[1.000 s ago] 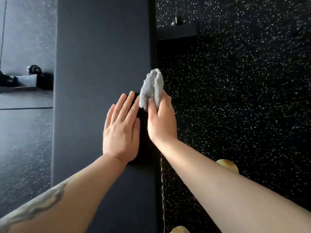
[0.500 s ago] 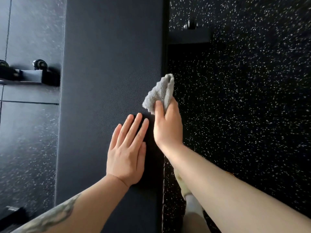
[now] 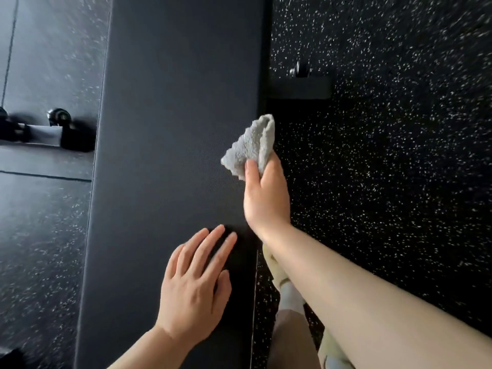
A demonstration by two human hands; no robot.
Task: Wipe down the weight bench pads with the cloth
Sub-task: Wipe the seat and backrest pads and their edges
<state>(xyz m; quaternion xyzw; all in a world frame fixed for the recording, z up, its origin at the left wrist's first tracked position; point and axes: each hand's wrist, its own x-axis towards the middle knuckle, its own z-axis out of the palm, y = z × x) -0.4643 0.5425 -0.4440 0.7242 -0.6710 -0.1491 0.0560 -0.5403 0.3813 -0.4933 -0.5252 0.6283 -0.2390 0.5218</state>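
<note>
Grey cloth (image 3: 251, 146) is bunched up in the right hand (image 3: 266, 198), thumb pinching it at the pad's (image 3: 173, 115) right edge. Left hand (image 3: 194, 286) lies flat just below it, fingers straight on the pad. Speckled floor (image 3: 399, 169) off to the right.

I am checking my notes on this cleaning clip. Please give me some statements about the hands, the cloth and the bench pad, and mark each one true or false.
1. The right hand holds the cloth. True.
2. The left hand also grips the cloth. False: it lies flat on the pad, fingers straight, apart from the cloth.
3. The cloth is grey. True.
4. The cloth is at the pad's left edge. False: it is at the right edge.
5. The floor is black with white specks. True.
</note>
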